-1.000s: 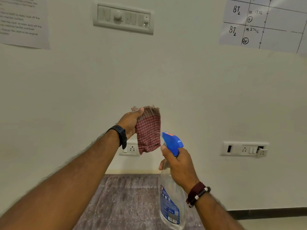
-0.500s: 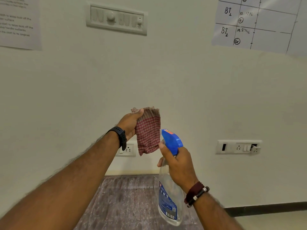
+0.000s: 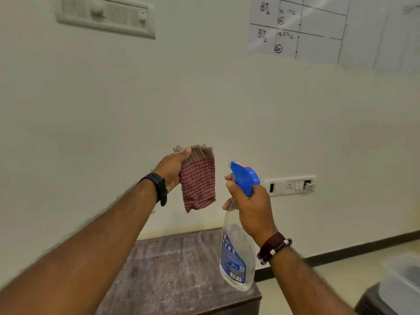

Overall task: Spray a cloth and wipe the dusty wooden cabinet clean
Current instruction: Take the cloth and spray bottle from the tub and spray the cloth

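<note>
- Upper left of the wall: a white switch panel (image 3: 105, 17), blurred.
- Left hand (image 3: 173, 171), black watch (image 3: 157, 186) at the wrist, raised before the wall; grip closed over the top edge of a red-checked cloth (image 3: 198, 180), thumb across the upper corner, the rest hanging loose below.
- Under both arms: the wooden cabinet (image 3: 181, 271), top dusty and streaked pale, set against the wall.
- Just right of the cloth, apart from it: a clear spray bottle (image 3: 236, 255) with blue trigger head (image 3: 244, 177), nozzle toward the cloth.
- Right hand (image 3: 251, 206), beaded bracelets (image 3: 273, 247) at the wrist; grip wrapped round the bottle's neck, forefinger at the trigger.
- Further right: a socket strip (image 3: 291, 185), a hand-drawn chart (image 3: 318, 26) above, a pale bin (image 3: 402, 280) at the lower corner.
</note>
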